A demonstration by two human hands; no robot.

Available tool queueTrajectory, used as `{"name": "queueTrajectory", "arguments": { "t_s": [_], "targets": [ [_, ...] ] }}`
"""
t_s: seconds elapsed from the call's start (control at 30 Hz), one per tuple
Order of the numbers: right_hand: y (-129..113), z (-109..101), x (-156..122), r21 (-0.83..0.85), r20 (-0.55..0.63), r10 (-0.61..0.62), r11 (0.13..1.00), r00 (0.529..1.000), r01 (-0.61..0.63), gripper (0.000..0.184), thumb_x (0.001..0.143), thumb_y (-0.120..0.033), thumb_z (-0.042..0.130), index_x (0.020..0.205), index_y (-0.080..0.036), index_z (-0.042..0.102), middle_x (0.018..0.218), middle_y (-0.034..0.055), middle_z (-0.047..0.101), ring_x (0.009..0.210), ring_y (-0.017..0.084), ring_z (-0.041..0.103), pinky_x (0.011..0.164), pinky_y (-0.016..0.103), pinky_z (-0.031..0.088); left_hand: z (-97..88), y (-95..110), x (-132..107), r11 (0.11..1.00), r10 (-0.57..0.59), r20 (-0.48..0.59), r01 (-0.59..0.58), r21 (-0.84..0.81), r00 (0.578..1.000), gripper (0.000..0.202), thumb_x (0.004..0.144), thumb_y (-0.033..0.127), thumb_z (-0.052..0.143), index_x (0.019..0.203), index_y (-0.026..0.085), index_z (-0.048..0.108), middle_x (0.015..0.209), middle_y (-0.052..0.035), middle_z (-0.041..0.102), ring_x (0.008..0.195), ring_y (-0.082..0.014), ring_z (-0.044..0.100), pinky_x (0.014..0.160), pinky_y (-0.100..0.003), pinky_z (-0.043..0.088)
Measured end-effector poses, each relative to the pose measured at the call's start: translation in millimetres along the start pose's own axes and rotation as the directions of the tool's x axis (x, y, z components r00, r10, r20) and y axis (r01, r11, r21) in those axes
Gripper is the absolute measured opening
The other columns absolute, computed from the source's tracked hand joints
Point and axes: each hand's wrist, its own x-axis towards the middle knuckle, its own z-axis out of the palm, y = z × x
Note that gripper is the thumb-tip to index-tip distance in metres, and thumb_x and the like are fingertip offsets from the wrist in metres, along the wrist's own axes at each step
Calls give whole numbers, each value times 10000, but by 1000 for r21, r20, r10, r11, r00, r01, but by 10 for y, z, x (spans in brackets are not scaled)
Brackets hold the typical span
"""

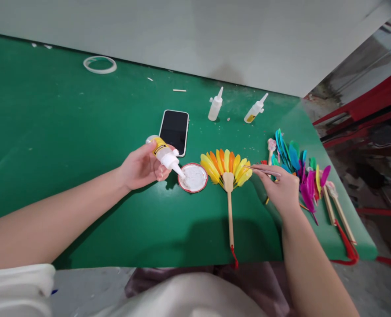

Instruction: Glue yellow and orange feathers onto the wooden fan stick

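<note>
My left hand [145,165] is closed around a glue bottle [165,154] with a yellow label. The bottle tilts down to the right, its nozzle tip at the left side of a round white lid [194,178] with a red rim. My right hand [277,187] pinches a pair of tweezers [264,170], whose tips meet the right edge of a feather fan [228,176]. Yellow and orange feathers spread from the fan's wooden handle, which ends in a red cord. Whether the tweezers grip a feather, I cannot tell.
A phone [174,131] lies behind the lid. Two more glue bottles stand farther back, one white [215,107] and one tilted [255,110]. Colourful feathers [309,187] and other wooden handles [342,211] lie at the right. A clear ring [99,65] rests at the back left.
</note>
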Motion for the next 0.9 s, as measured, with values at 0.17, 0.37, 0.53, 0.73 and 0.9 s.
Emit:
{"name": "queueTrajectory", "arguments": {
  "t_s": [0.17, 0.37, 0.53, 0.73, 0.9],
  "targets": [
    [3, 8, -1, -2, 2, -14, 1000, 1000, 14, 125, 786, -301, 617, 805, -254, 731, 814, -11, 735, 789, 191, 679, 745, 317, 527, -5, -2, 4, 1000, 3, 1, -3, 17, 1000, 371, 722, 444, 657, 904, 120, 650, 491, -7, 594, 432, -124, 560, 410, -208, 437],
    [13, 17, -8, 11, 3, -23, 1000, 1000, 23, 120, 785, -311, 616, 807, -276, 729, 815, -16, 733, 790, 193, 678, 751, 331, 528, 10, 8, -6, 1000, -3, -9, 3, 30, 1000, 346, 756, 421, 620, 908, 111, 635, 497, -6, 597, 441, -124, 557, 429, -216, 434],
    [5, 18, -8, 8, 5, -9, 1000, 1000, 9, 126, 785, -330, 611, 805, -284, 727, 816, -15, 732, 788, 202, 677, 747, 347, 532, 23, 7, -7, 999, 0, -20, 1, 53, 1000, 355, 736, 429, 633, 895, 112, 631, 481, -7, 588, 425, -127, 551, 418, -216, 427],
    [4, 26, -8, 9, 19, -3, 1000, 1000, 3, 149, 793, -348, 600, 822, -271, 725, 829, -3, 731, 806, 204, 673, 771, 358, 526, 40, 11, -7, 997, 5, -39, -2, 78, 999, 332, 771, 414, 572, 894, 107, 607, 475, -2, 577, 414, -127, 543, 409, -220, 416],
    [10, 32, -9, 14, 16, 1, 1000, 1000, -2, 154, 794, -343, 601, 835, -256, 721, 837, 0, 730, 804, 197, 669, 765, 344, 525, 47, 13, -10, 998, 2, -41, 0, 66, 999, 334, 767, 410, 586, 897, 103, 614, 478, -4, 581, 418, -125, 545, 413, -218, 423]
  ]
}}
